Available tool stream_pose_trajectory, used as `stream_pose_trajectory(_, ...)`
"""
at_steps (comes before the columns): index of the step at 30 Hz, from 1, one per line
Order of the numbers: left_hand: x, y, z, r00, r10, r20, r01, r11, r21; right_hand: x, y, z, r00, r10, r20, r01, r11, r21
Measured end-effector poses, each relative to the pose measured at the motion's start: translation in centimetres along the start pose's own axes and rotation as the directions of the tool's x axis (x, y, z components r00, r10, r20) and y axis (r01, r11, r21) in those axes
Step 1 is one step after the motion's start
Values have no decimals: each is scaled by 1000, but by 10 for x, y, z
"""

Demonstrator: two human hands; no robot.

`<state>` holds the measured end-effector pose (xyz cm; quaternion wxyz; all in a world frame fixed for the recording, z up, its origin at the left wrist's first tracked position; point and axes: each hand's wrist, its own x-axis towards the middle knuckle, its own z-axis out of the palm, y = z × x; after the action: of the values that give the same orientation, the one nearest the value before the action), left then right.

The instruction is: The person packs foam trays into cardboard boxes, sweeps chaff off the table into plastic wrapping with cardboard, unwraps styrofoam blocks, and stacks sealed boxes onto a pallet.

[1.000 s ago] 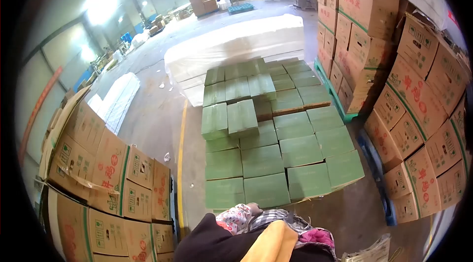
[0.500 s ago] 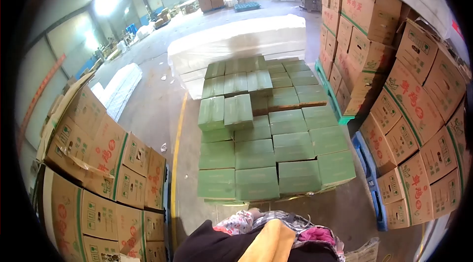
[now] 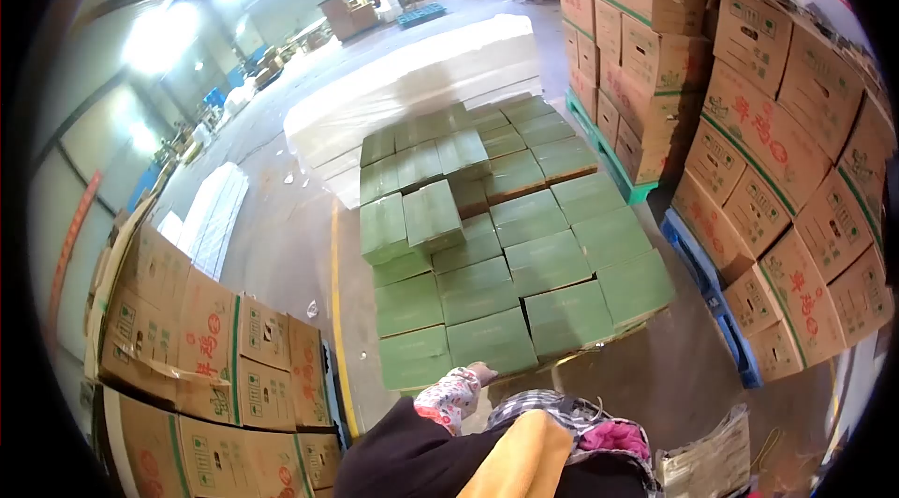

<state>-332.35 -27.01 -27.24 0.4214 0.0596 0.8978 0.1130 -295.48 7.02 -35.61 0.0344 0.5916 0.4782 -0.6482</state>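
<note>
My left hand (image 3: 484, 372) shows small in front of my body, at the end of a floral cuff (image 3: 449, 397) below a black sleeve. It is beside the near edge of the stacked green boxes (image 3: 489, 344); whether it touches them I cannot tell, and its fingers are too small to make out. The green boxes sit in rows, with a higher layer at the back left. My right hand is out of view. A checked cloth (image 3: 534, 401) and a pink cloth (image 3: 613, 438) show at my front, beside an orange-yellow strip (image 3: 520, 460).
Brown printed cartons are stacked on the left (image 3: 206, 339) and right (image 3: 777, 142). A blue pallet (image 3: 716, 311) and a green pallet (image 3: 609, 156) stand under the right stacks. A white-wrapped stack (image 3: 412, 72) is behind the green boxes. Flattened cardboard (image 3: 707, 456) lies at lower right.
The view has tilted and shifted, so the boxes appear turned. My left hand and floral cuff have come further out toward the green boxes' near edge.
</note>
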Motion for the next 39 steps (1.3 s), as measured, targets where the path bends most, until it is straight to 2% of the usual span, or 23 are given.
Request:
stream_pose_trajectory(3, 12, 27, 16, 996, 88, 2, -88, 994, 59, -7, 3, -1, 1000, 17, -12, -17, 1000, 0)
stream_pose_trajectory(5, 1, 58, 16, 985, 113, 131, -112, 994, -11, -8, 3, -5, 1000, 21, -21, -21, 1000, -2)
stream_pose_trajectory(7, -6, 79, 31, 977, 189, 99, -185, 981, -52, -8, 4, -9, 999, 24, -27, -24, 1000, 4)
stream_pose_trajectory(10, -22, 101, 46, 946, 300, 119, -301, 954, -14, -7, 6, -13, 999, 26, -31, -26, 1000, 15)
stream_pose_trajectory(13, -49, 109, 32, 923, 320, 211, -324, 946, -18, -8, 9, -18, 999, 25, -37, -24, 999, 33)
stream_pose_trajectory(14, -40, 101, 39, 934, 286, 215, -292, 956, -7, -9, 10, -21, 999, 27, -36, -25, 999, 39)
stream_pose_trajectory(15, -26, 88, 51, 965, 224, 139, -226, 974, 1, -10, 10, -22, 999, 30, -43, -27, 998, 50)
stream_pose_trajectory(17, -12, 69, 55, 975, 116, 188, -118, 993, -1, -15, 17, -29, 998, 36, -50, -32, 997, 73)
stream_pose_trajectory(20, -13, 47, 53, 985, 117, 125, -139, 974, 181, -18, 27, -39, 996, 51, -70, -43, 993, 113)
stream_pose_trajectory(23, -24, 42, 44, 980, 51, 194, -78, 988, 134, -20, 41, -53, 994, 74, -86, -60, 986, 157)
stream_pose_trajectory(25, -23, 46, 46, 986, 17, 164, -52, 976, 212, -26, 57, -65, 989, 96, -111, -71, 975, 211)
stream_pose_trajectory(27, -22, 53, 52, 994, 100, 34, -104, 979, 175, -39, 88, -71, 980, 137, -145, -87, 949, 304)
stream_pose_trajectory(28, -3, 45, 58, 971, 190, 144, -203, 976, 82, -48, 105, -70, 973, 166, -160, -99, 928, 360)
stream_pose_trajectory(29, -19, 66, 45, 980, 157, 120, -170, 980, 103, -54, 116, -67, 967, 194, -167, -110, 904, 412)
stream_pose_trajectory(31, 45, 39, 63, 949, 265, 169, -255, 964, -78, -63, 135, -58, 960, 215, -180, -115, 888, 446)
stream_pose_trajectory(32, 43, 47, 57, 930, 315, 187, -300, 948, -101, -47, 158, -48, 945, 140, -295, -106, 986, 130)
stream_pose_trajectory(33, 45, 56, 50, 907, 361, 217, -356, 932, -63, -32, 182, -39, 913, 63, -404, -153, 969, -196)
stream_pose_trajectory(35, 36, 77, 44, 862, 428, 272, -450, 893, 20, -63, 153, -50, 826, 62, -560, 14, 991, 131)
stream_pose_trajectory(37, 37, 93, 33, 832, 457, 316, -502, 861, 78, -59, 143, -49, 801, 140, -582, 67, 945, 320)
stream_pose_trajectory(38, 36, 99, 27, 824, 467, 322, -519, 849, 98, -40, 150, -48, 788, 152, -597, 132, 905, 405)
stream_pose_trajectory(39, 35, 102, 22, 819, 474, 323, -531, 839, 116, -91, 91, -57, 794, 216, -568, 193, 797, 572)
